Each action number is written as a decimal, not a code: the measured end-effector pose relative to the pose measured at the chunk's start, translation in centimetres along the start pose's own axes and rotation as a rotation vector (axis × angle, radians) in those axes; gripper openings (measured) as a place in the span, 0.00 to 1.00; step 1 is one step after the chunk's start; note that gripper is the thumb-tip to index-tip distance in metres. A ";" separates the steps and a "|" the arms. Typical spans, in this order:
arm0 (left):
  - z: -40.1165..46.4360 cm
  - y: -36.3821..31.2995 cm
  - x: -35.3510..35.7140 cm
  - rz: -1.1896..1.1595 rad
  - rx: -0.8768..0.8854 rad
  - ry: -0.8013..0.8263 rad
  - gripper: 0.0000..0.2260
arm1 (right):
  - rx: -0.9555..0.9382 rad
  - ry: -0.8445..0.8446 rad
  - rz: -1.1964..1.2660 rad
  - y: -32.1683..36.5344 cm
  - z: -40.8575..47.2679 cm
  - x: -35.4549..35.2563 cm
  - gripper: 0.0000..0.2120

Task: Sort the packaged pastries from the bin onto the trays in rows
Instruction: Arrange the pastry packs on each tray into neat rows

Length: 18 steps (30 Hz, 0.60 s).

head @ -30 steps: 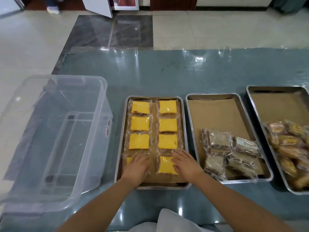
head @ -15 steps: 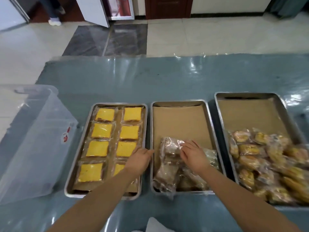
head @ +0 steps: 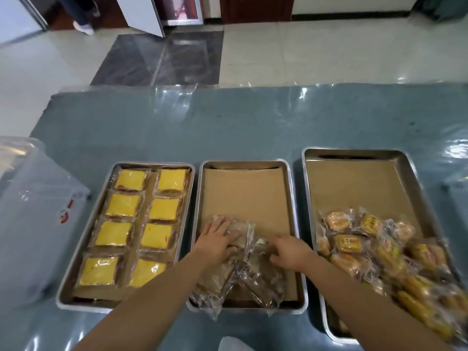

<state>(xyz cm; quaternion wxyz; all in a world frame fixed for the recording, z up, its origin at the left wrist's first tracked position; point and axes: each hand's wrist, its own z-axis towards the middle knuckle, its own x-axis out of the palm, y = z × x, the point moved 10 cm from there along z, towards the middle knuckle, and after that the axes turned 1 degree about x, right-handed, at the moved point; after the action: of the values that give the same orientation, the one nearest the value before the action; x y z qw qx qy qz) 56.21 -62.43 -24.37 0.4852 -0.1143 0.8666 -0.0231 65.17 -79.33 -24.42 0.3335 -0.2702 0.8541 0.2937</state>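
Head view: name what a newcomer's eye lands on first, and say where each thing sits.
The yellow pastries, two neat rows of four, fill the left tray. In the middle tray both hands work a loose heap of brown packets: the left hand lies on one, the right hand curls into the wrappers. The right tray holds an unsorted pile of golden pastries.

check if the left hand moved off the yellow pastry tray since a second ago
Yes. The left hand moved right, off the yellow pastry tray, onto a brown packet in the middle tray.

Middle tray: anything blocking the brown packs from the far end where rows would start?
Nothing visible. The brown packs are heaped at the near end of the middle tray, under the left hand and right hand; beyond lies bare liner paper.
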 end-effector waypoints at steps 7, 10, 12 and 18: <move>2.0 4.1 -1.8 -0.012 -0.126 -0.081 0.25 | 0.039 -0.148 -0.054 -0.7 5.0 -7.8 0.14; 3.1 5.3 -2.6 -0.019 -0.142 -0.140 0.29 | 0.070 -0.319 -0.122 -1.2 5.7 -8.4 0.25; 3.6 5.5 -3.1 -0.035 -0.149 -0.208 0.33 | 0.044 -0.372 -0.098 -0.6 5.3 -7.2 0.26; 4.6 4.9 -1.8 -0.026 -0.154 -0.274 0.31 | 0.024 -0.297 -0.096 0.5 4.4 -0.4 0.27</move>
<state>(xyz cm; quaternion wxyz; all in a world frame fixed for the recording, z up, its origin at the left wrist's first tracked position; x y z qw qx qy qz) 60.14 -56.90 -26.09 0.5885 -0.1644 0.7898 0.0529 66.94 -75.88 -26.65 0.4732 -0.2604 0.7848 0.3038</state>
